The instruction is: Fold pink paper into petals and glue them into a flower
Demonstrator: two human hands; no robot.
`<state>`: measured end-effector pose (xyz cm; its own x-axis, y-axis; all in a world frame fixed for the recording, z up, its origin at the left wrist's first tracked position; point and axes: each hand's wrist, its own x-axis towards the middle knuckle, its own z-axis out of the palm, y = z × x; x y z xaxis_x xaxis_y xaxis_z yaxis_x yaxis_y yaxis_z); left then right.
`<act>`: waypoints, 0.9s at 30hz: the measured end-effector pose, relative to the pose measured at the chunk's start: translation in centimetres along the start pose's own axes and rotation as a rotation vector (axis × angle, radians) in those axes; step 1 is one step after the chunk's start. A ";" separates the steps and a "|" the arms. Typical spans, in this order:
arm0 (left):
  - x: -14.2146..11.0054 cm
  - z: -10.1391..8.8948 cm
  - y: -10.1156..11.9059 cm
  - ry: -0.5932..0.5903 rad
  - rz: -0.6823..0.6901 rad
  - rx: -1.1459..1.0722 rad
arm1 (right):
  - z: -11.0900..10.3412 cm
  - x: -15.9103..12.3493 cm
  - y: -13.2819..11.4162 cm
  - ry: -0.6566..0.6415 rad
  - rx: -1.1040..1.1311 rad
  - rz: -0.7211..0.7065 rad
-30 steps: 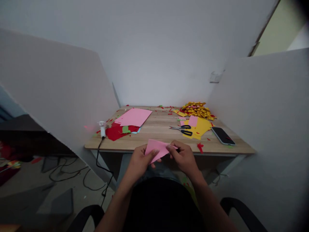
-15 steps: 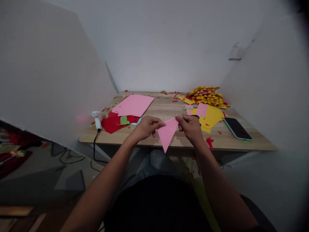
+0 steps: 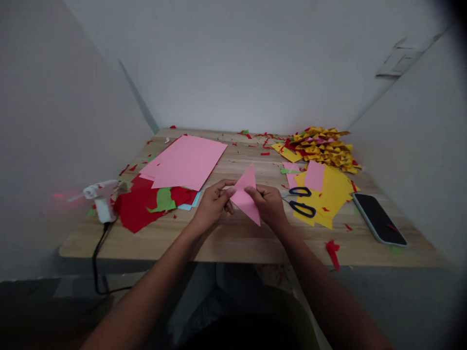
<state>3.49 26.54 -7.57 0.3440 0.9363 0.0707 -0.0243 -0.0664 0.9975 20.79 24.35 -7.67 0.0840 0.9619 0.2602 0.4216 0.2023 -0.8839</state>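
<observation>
A folded triangle of pink paper [image 3: 245, 197] is held between my two hands above the front of the wooden table [image 3: 226, 243]. My left hand [image 3: 216, 201] pinches its left corner between thumb and fingers. On the right side, my right hand [image 3: 268, 204] grips the paper with the thumb pressed on its face and the fingers behind, partly hidden. One point of the triangle faces up and away, another down toward me. Just right of my right hand lie scissors [image 3: 304, 209] with dark handles, their blades partly hidden.
Large pink sheets [image 3: 189, 160] overlap red paper [image 3: 136, 206] at left, beside a white glue gun [image 3: 104, 201] with a black cord. Yellow sheets [image 3: 337, 194], a pile of folded yellow pieces [image 3: 324, 148] and a phone [image 3: 379, 218] occupy the right. Paper scraps are scattered about.
The pink triangle has turned from pointing down at me to having a point upward. My right thumb now lies across its face. The view has tilted and come closer to the table.
</observation>
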 end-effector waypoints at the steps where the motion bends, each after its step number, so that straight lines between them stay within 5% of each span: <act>1: 1.2 0.0 -0.3 0.026 0.009 -0.008 | 0.0 1.0 0.2 0.026 -0.026 -0.011; 7: 8.1 -0.2 -1.8 0.129 0.063 -0.036 | 0.7 6.7 2.6 0.114 -0.161 -0.067; 10: 10.2 -0.9 -2.4 0.159 0.059 -0.106 | 1.8 7.3 3.6 0.117 -0.013 -0.013; 14: 10.7 -1.6 -3.6 0.252 -0.009 -0.151 | 3.5 5.8 4.5 -0.059 0.358 -0.031; 17: 10.0 -1.6 -4.5 0.292 -0.038 -0.083 | 4.2 4.9 4.8 -0.056 0.408 0.066; 22: 8.8 -1.3 -5.0 0.045 -0.059 -0.049 | 4.6 5.1 5.2 -0.063 0.397 0.175; 27: 8.1 -1.4 -4.3 -0.171 0.029 0.134 | 4.5 5.0 5.6 0.071 0.371 0.213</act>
<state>5.06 34.91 -11.30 0.4994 0.8620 0.0873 0.0844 -0.1487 0.9853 19.51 31.12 -13.12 0.2012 0.9769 0.0716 0.0365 0.0655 -0.9972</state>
